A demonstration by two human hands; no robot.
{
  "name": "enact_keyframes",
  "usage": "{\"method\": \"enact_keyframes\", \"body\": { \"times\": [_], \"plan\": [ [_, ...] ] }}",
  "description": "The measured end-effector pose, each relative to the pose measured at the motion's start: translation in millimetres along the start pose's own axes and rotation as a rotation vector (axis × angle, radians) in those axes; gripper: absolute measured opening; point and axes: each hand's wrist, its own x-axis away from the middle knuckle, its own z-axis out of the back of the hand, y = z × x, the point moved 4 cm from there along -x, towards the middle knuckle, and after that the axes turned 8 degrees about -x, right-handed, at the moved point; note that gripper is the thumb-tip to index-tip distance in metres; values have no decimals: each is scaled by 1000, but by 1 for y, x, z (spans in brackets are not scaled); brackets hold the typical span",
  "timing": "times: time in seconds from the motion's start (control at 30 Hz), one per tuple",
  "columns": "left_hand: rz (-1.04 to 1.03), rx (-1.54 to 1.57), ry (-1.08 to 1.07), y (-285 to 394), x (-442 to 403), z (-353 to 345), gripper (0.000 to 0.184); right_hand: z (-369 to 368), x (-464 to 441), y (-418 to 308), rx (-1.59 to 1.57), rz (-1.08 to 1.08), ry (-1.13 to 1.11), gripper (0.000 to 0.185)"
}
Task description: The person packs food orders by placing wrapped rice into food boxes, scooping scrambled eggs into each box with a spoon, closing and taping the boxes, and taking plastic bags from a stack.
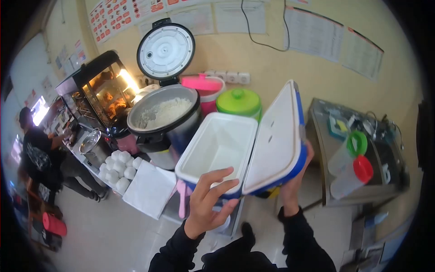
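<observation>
A cooler box (192,156) with a white inside and a blue outside stands at the table's front edge, its lid swung up to the right. Nothing shows inside the part of the box that I can see. My right hand (297,177) grips the blue outer side of the cooler lid (274,140), with some fingers hidden behind it. Over the box's near rim, my left hand (210,204) is open, fingers apart and holding nothing. Beside it lies a pink rice paddle (182,199), partly covered by white sheets of paper (149,188).
Left of the box are an open rice cooker (195,115) with rice (167,112), white wrapped balls (120,167) and a lit food warmer (102,93). Behind it sits a green-lidded container (239,102). At right, a metal sink counter (317,131) holds bottles. A person (41,140) stands far left.
</observation>
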Motion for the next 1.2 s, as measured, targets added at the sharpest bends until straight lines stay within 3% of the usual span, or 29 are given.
{"method": "enact_keyframes", "body": {
  "times": [0.1, 0.2, 0.23, 0.3, 0.33, 0.43, 0.47, 0.67, 0.77, 0.83, 0.87, 0.97, 1.03, 1.07, 1.2],
  "plan": [
    [-23, 51, 100, -10, -44, -24, 56, -29, -19, 3, -30, 36, -127, 67],
    [159, 83, 351, -25, -61, -43, 72, -53, -64, -9, -13, 182, -682, 56],
    [392, 35, 531, -35, -56, -43, 73, -57, -81, 0, -106, 139, -698, 55],
    [581, -10, 621, -50, -54, -31, 61, -68, -114, 23, -290, 68, -728, 54],
    [628, -70, 672, -60, -47, -26, 58, -70, -138, 45, -253, 114, -675, 48],
    [845, -51, 757, -107, -7, -8, 40, -109, -218, 131, -342, -85, -493, 31],
    [910, -49, 769, -121, 7, -3, 36, -133, -245, 164, -334, -93, -557, 30],
    [1290, -294, 656, -150, 57, 2, 31, -334, -313, 371, 93, 174, -953, 37],
    [1390, -539, 603, -144, 56, -3, 31, -384, -311, 398, 48, 283, -960, 39],
    [1440, -798, 417, -144, 48, -11, 31, -403, -318, 405, -59, 252, -1118, 37],
    [1469, -918, 316, -142, 46, -16, 31, -407, -319, 405, -110, 233, -1203, 36],
    [1512, -1033, 150, -130, 11, -20, 27, -394, -358, 388, -289, 154, -999, 31],
    [1492, -1131, -40, -130, -37, -24, 34, -365, -397, 372, -541, -140, -943, 25],
    [1440, -1130, -77, -138, -77, -30, 35, -343, -418, 361, -518, -262, -934, 24],
    [1169, -701, -234, -234, -225, -76, 33, -280, -451, 385, -415, -370, -778, 28]
  ]
}}
